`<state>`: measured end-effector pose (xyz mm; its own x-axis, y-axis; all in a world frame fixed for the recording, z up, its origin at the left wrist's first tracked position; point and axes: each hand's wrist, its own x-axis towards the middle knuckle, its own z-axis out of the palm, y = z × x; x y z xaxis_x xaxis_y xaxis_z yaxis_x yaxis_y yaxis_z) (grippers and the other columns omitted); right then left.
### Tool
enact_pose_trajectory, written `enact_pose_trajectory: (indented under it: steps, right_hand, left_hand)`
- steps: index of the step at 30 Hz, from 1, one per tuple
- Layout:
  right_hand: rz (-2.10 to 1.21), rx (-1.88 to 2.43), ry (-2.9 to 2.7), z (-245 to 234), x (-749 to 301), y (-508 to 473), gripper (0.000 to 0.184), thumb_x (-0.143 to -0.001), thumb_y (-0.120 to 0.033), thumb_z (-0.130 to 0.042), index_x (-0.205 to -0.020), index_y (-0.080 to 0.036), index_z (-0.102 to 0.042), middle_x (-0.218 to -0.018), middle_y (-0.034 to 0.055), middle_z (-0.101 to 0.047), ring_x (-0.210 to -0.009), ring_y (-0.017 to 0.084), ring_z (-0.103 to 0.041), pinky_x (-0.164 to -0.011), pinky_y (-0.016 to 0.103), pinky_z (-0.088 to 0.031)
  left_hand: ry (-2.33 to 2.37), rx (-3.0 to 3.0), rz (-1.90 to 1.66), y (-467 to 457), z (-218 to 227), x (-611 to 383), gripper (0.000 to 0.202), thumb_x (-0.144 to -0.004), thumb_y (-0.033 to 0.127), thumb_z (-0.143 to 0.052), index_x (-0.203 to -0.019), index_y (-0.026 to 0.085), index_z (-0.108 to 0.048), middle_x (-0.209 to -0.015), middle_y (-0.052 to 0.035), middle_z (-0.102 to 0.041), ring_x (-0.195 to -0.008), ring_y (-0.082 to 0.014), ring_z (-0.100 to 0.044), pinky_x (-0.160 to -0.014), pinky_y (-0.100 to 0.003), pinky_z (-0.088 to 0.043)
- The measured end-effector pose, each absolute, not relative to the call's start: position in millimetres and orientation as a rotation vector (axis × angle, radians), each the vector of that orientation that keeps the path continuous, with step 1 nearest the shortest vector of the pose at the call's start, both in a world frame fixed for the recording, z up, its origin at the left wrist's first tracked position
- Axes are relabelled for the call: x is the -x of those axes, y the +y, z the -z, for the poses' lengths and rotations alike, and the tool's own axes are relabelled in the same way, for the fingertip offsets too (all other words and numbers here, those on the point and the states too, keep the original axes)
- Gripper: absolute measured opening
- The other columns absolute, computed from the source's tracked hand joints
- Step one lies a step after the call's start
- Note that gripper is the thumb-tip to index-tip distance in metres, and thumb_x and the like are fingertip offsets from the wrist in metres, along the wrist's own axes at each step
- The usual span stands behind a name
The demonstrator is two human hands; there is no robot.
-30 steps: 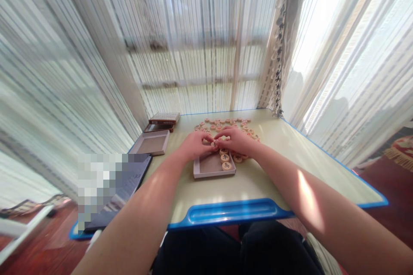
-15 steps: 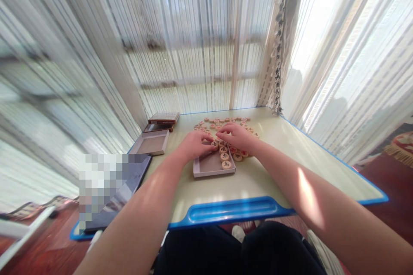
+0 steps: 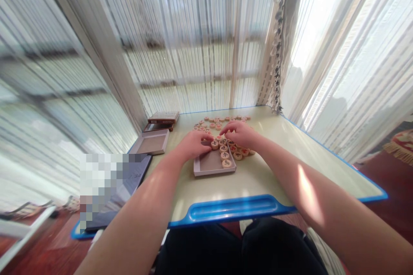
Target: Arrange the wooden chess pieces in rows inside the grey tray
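A shallow open box sits before me with several round xiangqi pieces inside, black characters facing up. Some form a column along its right side, down to a horse piece; another piece lies beside the column's top. My left hand reaches over the box's left wall, thumb and fingers apart, fingertips close to that piece. Over the box's far right corner is my right hand, fingers bent and apart above loose pieces, nothing visible between them. Beside the box's right wall lie more pieces, partly under my right hand.
Further loose pieces spread across the table behind the box. An open box half and stacked boxes stand at the far left. A dark tablet-like panel lies front left. The table has a blue rim; curtains hang behind.
My right hand has shifted slightly right and up, away from the box pieces. My left hand has drawn back a little from the piece beside the column, which now shows more fully.
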<state>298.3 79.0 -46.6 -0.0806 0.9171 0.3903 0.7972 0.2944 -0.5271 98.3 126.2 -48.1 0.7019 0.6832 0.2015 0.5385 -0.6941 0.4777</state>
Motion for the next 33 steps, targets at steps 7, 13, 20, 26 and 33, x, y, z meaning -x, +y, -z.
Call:
enact_pose_trajectory:
  steps: [7, 13, 20, 26, 33]
  right_hand:
    - [-0.16, 1.458, -1.815, 40.5, -298.6, 77.4, 0.026, -0.069, -0.011, -0.048, -0.076, -0.02, -0.071, -0.081, 0.0026, -0.063, -0.075, 0.014, -0.054, -0.073, 0.027, -0.042]
    - [-0.151, 1.526, -1.754, 41.3, -301.3, 79.1, 0.026, -0.07, -0.011, -0.048, -0.076, -0.02, -0.071, -0.083, 0.0028, -0.063, -0.075, 0.014, -0.054, -0.075, 0.027, -0.042]
    - [-0.176, 1.608, -1.752, 48.8, -306.4, 83.2, 0.025, -0.071, -0.013, -0.047, -0.077, -0.02, -0.071, -0.087, 0.0035, -0.063, -0.076, 0.014, -0.055, -0.077, 0.028, -0.043]
    - [-0.171, 1.611, -1.741, 46.6, -304.5, 81.5, 0.024, -0.071, -0.015, -0.048, -0.078, -0.021, -0.071, -0.088, 0.003, -0.063, -0.077, 0.015, -0.055, -0.079, 0.029, -0.042]
    - [-0.144, 1.631, -1.785, 46.3, -304.4, 81.3, 0.025, -0.071, -0.014, -0.048, -0.077, -0.021, -0.071, -0.083, 0.0021, -0.063, -0.077, 0.014, -0.055, -0.076, 0.027, -0.042]
  left_hand:
    - [0.963, -2.588, -0.574, 128.6, 53.7, -99.7, 0.023, -0.068, 0.027, -0.059, -0.089, 0.025, -0.067, -0.091, 0.0017, -0.068, -0.087, -0.0173, -0.061, -0.077, -0.024, -0.047]
    - [0.956, -2.581, -0.571, 128.2, 52.8, -99.7, 0.021, -0.068, 0.026, -0.059, -0.087, 0.024, -0.066, -0.09, 0.0018, -0.068, -0.085, -0.0163, -0.061, -0.077, -0.024, -0.047]
    - [0.954, -2.497, -0.559, 128.9, 51.8, -99.4, 0.024, -0.069, 0.021, -0.054, -0.089, 0.022, -0.068, -0.094, 0.001, -0.069, -0.087, -0.0158, -0.061, -0.079, -0.024, -0.047]
    - [0.992, -2.493, -0.556, 127.9, 50.8, -101.3, 0.023, -0.07, 0.024, -0.054, -0.088, 0.022, -0.068, -0.092, 0.0002, -0.069, -0.085, -0.016, -0.061, -0.076, -0.024, -0.048]
    - [0.982, -2.524, -0.61, 127.9, 52.0, -103.2, 0.022, -0.07, 0.021, -0.052, -0.084, 0.023, -0.068, -0.086, 0.0017, -0.069, -0.079, -0.0144, -0.061, -0.073, -0.023, -0.048]
